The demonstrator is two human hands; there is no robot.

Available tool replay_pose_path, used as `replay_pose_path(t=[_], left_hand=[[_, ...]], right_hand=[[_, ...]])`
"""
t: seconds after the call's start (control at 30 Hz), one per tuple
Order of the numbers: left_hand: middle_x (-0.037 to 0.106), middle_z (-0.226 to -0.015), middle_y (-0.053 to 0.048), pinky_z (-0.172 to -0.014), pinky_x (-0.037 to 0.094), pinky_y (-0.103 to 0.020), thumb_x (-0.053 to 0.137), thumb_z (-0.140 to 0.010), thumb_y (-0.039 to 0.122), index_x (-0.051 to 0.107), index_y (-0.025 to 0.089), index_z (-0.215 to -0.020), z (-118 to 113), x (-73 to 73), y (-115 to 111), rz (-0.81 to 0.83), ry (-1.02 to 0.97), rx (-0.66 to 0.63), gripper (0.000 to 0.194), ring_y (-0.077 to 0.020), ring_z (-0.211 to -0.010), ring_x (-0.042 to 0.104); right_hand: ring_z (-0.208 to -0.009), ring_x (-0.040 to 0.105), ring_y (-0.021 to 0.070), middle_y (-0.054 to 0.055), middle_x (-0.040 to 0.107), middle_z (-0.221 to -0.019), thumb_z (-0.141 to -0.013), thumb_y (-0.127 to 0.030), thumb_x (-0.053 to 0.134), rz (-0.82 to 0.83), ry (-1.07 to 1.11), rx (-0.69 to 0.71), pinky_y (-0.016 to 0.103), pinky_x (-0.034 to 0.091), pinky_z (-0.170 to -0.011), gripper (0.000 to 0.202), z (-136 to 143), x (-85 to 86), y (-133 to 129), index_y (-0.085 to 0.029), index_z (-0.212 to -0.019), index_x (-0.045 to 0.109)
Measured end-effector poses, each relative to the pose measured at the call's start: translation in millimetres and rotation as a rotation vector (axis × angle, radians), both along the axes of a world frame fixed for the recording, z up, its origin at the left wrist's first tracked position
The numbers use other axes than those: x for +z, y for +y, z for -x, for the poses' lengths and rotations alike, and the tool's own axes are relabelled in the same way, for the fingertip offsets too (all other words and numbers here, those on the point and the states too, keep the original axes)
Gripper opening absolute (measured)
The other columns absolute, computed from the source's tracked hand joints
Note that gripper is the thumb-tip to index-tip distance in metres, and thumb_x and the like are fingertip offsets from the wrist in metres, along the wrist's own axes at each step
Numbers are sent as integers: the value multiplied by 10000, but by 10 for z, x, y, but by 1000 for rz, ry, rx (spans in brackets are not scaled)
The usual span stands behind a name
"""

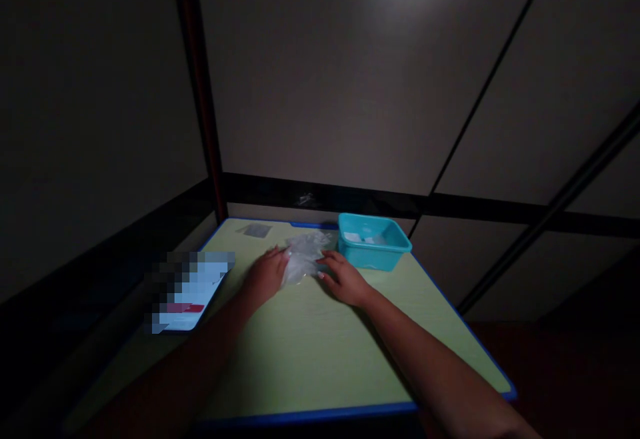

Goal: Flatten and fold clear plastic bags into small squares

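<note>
Crinkled clear plastic bag (303, 257) lies between left hand (266, 274) and right hand (344, 278), fingers flat, ungripping.

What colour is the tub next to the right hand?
Teal tub, seen in the head view, just beyond the right hand.

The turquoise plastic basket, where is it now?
In the head view, the turquoise plastic basket stands at the far right of the green table, just beyond the right hand, beside the clear plastic bags.

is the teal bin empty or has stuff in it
Not empty: the teal bin holds a few pale, clear-looking pieces on its floor; what they are cannot be told.
</note>
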State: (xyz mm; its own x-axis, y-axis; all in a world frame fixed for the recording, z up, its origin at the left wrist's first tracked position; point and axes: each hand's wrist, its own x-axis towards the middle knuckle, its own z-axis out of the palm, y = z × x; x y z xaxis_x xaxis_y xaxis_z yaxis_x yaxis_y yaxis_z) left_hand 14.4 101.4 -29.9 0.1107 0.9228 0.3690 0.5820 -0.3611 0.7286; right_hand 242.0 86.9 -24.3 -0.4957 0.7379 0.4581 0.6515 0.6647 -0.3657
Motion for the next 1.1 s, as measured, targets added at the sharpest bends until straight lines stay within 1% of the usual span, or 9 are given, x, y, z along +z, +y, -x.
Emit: replay_pose_path(t=[0.13,0.23,0.4,0.5,0.6,0.73,0.9,1.0,1.1], left_hand=[[661,-1149,-122,-912,472,-357,450,-891,480,595,154,-1234,-21,206,-75,101,-654,8,495,-250,-1037,619],[675,-1076,-99,-739,539,-350,435,-888,549,433,227,-1383,-47,322,-170,228,-1048,-184,591,-213,-823,675],[671,-1068,-80,-773,530,-431,430,-901,537,196,333,-1474,-91,371,-289,309,-1260,-414,652,-249,-881,673],[651,-1129,-84,-787,525,-409,413,-916,508,192,341,-1473,-116,377,-334,345,-1243,-458,622,-247,-943,659],[645,-1149,-84,-795,522,-368,379,-935,477,169,318,-1481,-131,357,-318,355,-1161,-467,606,-220,-969,651],[607,-1230,-81,-868,497,-345,321,-946,505,275,279,-1461,-140,284,-261,228,-901,-303,564,-220,-1101,585],[551,-1300,-74,-1044,367,-371,414,-917,482,530,220,-1320,-137,277,-365,-156,-420,-214,495,-239,-1136,544],[533,-1318,-68,-1079,322,-376,442,-913,422,595,203,-1254,-124,306,-423,-337,-178,-233,434,-254,-1191,500],[504,-1356,-71,-1104,285,-393,471,-895,441,609,196,-1235,-133,308,-417,-328,-177,-241,440,-272,-1258,438]], right_hand=[[-1165,490,257,186,528,-1228,-866,-242,520,-62,22,55,421,411,-986,331,-45,61,-39,-116,-1168,569],[-1129,504,247,170,551,-1182,-873,-237,512,-82,59,124,411,423,-969,326,-19,118,-127,-125,-1176,553],[-1100,507,259,166,568,-1175,-865,-264,533,-101,47,222,429,417,-954,406,107,201,-307,-118,-1243,510],[-1060,528,260,165,589,-1126,-853,-273,548,-89,39,265,416,439,-905,418,149,243,-365,-110,-1237,520],[-943,578,221,122,636,-988,-858,-271,541,-57,13,382,360,461,-842,284,171,269,-390,-135,-1098,609],[-911,619,183,80,681,-937,-884,-294,532,18,-43,527,315,450,-858,209,220,238,-419,-181,-998,665],[-1177,530,283,183,584,-1261,-855,-333,581,57,-139,366,446,373,-991,419,244,124,-392,-148,-1231,582],[-1162,541,279,215,587,-1238,-880,-295,529,78,-44,326,430,387,-986,398,226,113,-341,-84,-1215,578],[-1080,587,231,160,640,-1148,-888,-332,519,160,191,307,369,421,-950,357,230,149,-336,-105,-1150,606]])
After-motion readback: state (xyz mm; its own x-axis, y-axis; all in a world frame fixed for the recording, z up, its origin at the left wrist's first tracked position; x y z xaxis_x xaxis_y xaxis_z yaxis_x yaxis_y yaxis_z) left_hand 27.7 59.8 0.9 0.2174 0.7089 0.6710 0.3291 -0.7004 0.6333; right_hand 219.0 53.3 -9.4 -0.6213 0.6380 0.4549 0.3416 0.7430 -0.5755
